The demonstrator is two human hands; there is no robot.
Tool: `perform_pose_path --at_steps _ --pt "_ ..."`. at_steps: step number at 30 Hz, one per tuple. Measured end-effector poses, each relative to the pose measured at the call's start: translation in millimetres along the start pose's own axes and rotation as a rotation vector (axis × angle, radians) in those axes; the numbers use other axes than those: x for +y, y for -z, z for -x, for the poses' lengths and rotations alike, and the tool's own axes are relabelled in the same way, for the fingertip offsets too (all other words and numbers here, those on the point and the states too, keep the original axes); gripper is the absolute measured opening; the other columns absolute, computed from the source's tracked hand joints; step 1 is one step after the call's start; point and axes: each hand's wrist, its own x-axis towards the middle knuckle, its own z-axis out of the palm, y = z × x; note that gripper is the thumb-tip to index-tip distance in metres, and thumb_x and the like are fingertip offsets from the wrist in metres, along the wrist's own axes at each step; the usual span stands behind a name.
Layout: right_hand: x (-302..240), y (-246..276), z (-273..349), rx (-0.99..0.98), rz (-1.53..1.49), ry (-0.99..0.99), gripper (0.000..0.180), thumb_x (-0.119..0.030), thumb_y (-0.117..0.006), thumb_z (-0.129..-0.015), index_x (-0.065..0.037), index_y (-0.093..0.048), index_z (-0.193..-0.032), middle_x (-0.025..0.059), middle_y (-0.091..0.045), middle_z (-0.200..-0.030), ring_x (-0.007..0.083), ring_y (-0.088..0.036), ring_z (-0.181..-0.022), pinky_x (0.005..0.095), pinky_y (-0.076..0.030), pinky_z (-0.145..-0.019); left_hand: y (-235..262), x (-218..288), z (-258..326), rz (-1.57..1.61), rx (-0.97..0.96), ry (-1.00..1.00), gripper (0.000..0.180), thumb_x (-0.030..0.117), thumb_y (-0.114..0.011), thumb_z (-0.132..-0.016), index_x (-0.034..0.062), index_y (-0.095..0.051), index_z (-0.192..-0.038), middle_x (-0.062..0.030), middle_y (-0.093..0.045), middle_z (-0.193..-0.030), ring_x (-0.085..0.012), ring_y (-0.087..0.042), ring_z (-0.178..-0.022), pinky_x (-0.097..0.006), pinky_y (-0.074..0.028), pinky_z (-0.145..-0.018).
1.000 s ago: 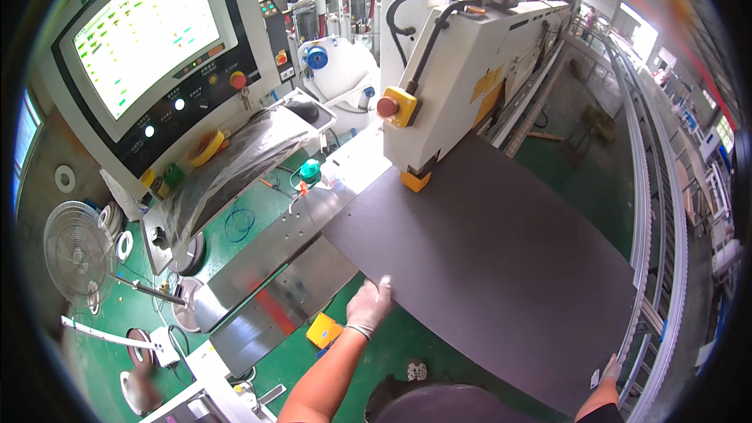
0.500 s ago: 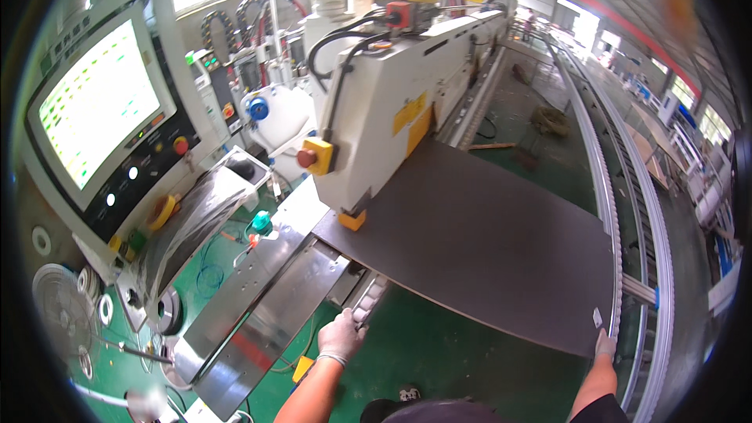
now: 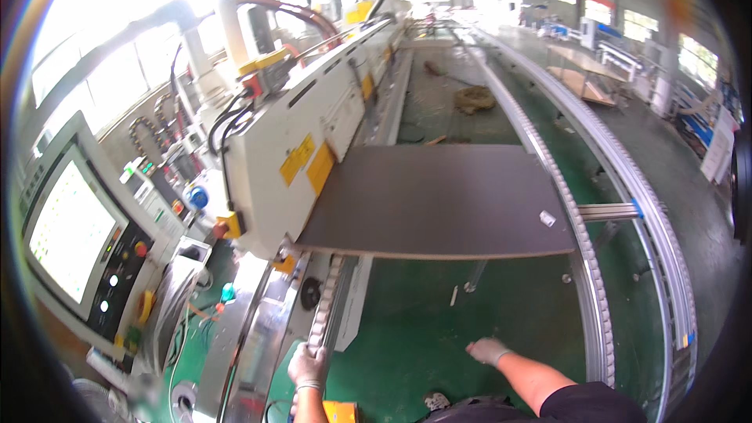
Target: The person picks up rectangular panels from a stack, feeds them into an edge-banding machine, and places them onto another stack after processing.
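Brown-grey panel [image 3: 439, 200] lies flat, left edge at the white machine [image 3: 290, 121], extending right of it; white label [image 3: 547, 218] at the end away from the machine. Our left hand [image 3: 308, 365] is at the roller rail [image 3: 324, 309], nearer us than the machine; can't tell if it grips. Our right hand [image 3: 488, 351], empty, hovers right of the machine over green floor [image 3: 415, 329].

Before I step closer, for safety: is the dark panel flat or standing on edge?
Flat: the dark panel shows a broad top face and thin near edge.
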Motion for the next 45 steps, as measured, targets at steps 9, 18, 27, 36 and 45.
perform_pose_path --at_steps 9,18,27,36,45 --pt "-193 -87 95 -0.484 0.132 0.787 0.042 -0.042 -0.058 -0.092 -0.006 -0.070 -0.109 0.0156 -0.071 -0.106 0.0295 -0.067 -0.103 0.0382 -0.052 -0.088 18 -73 215 0.097 0.286 -0.073 0.061 0.033 -0.068 -0.080 0.0030 -0.051 -0.131 -0.0210 -0.053 -0.130 -0.0404 -0.050 -0.120 -0.049 -0.038 -0.105" --pt "-114 -117 -42 -0.541 0.247 0.372 0.025 -0.027 -0.052 -0.097 -0.012 -0.056 -0.078 0.0032 -0.054 -0.062 0.0191 -0.051 -0.051 0.0341 -0.042 -0.048 -38 -143 625 1.619 0.957 1.669 0.067 0.051 -0.044 -0.098 0.0024 -0.038 -0.144 -0.0145 -0.049 -0.144 -0.0296 -0.051 -0.127 -0.042 -0.040 -0.105" --pt "-204 -134 34 -0.588 0.114 0.294 0.022 -0.029 -0.055 -0.097 -0.007 -0.057 -0.095 0.0074 -0.059 -0.073 0.0189 -0.054 -0.057 0.0314 -0.044 -0.052 -29 -103 761 1.751 1.658 1.692 0.120 0.083 -0.053 -0.077 0.0145 0.005 -0.156 -0.0208 -0.024 -0.158 -0.0388 -0.030 -0.143 -0.048 -0.034 -0.112" --pt "-317 -295 175 -1.060 0.213 0.544 0.026 -0.031 -0.059 -0.098 -0.005 -0.057 -0.093 0.0040 -0.058 -0.076 0.0126 -0.052 -0.062 0.0259 -0.043 -0.055 -27 -193 781 0.990 1.742 2.016 0.069 0.047 -0.061 -0.095 -0.0125 -0.046 -0.128 -0.0175 -0.058 -0.125 -0.0259 -0.059 -0.108 -0.039 -0.050 -0.093" --pt "-325 -398 396 -1.235 0.001 0.643 0.034 -0.035 -0.055 -0.100 -0.002 -0.057 -0.110 0.0092 -0.061 -0.093 0.0182 -0.060 -0.081 0.0317 -0.051 -0.073 -9 -115 718 1.488 1.291 1.726 0.059 0.049 -0.052 -0.100 -0.0078 -0.053 -0.116 -0.0138 -0.063 -0.107 -0.0220 -0.065 -0.086 -0.036 -0.056 -0.068"
